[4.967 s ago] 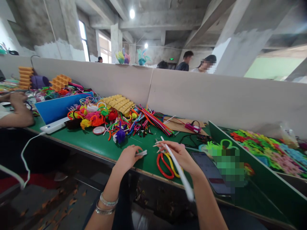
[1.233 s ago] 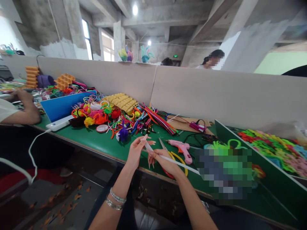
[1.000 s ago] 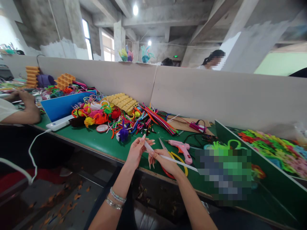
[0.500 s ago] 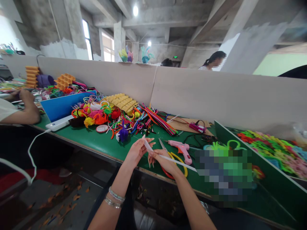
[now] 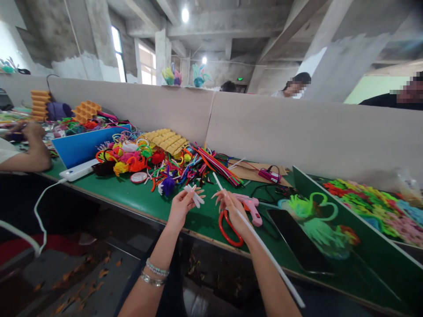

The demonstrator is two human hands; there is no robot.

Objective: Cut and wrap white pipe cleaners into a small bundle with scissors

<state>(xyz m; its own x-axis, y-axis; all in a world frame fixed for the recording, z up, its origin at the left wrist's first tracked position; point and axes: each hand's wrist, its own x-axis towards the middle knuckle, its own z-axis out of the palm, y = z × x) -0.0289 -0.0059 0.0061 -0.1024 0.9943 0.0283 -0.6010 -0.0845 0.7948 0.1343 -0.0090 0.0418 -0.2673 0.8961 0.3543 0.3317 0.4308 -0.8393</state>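
Sign (image 5: 240, 79), green, illegibly small; right hand (image 5: 234, 212) holds white stick (image 5: 277, 266).

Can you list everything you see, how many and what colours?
short pieces: at least two, white, left hand
long stick: one, white, right hand
scissors: one, red handle showing, below right hand
glue gun: one, pink, beside right hand
phone: one, black, table's right
fuzzy crafts: several, mostly green, beside phone
fuzzy sticks: bundle, many colours, table's back
craft heap: many, mixed colours, left
bumpy tray: one, yellow, on heap
board: one, blue, left
corded box: one, white, by board
table: one, green, beneath
fuzzy pile: many, mixed, far right
co-worker's sleeve: one, white, far left
left hand: one, holding pieces
right hand: one, holding stick
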